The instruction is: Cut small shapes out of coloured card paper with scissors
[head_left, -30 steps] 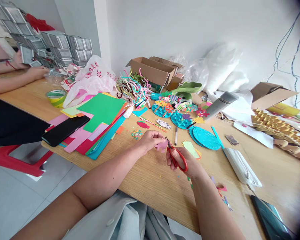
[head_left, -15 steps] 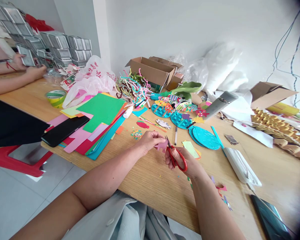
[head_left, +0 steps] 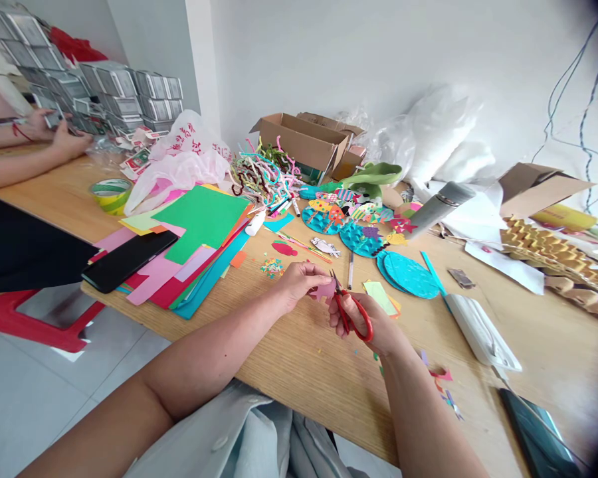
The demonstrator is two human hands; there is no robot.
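Between the fingertips of my left hand (head_left: 301, 284) is a small piece of purple paper (head_left: 325, 290), pinched over the table. My right hand (head_left: 361, 322) is closed round the red handles of a pair of scissors (head_left: 363, 318). The dark blades point up and away from me, right at the paper's edge; whether they are biting into it I cannot tell. Just beyond my hands lie a pen (head_left: 351, 269), a red paper cutout (head_left: 284, 247), a white fish cutout (head_left: 325, 247) and a little heap of paper bits (head_left: 272, 267).
Left of me, a black phone (head_left: 129, 261) rests on stacked coloured paper (head_left: 204, 219). Blue paper discs (head_left: 411, 274), pipe cleaners (head_left: 264, 176) and a grey bottle (head_left: 441, 206) stand farther back. A white power strip (head_left: 481, 330) is on the right. At the far left, another person's hands (head_left: 62, 136) hold a phone.
The purple paper has shifted slightly against the scissor blades, and my left fingers have moved a little with it. The other person's phone has tilted.
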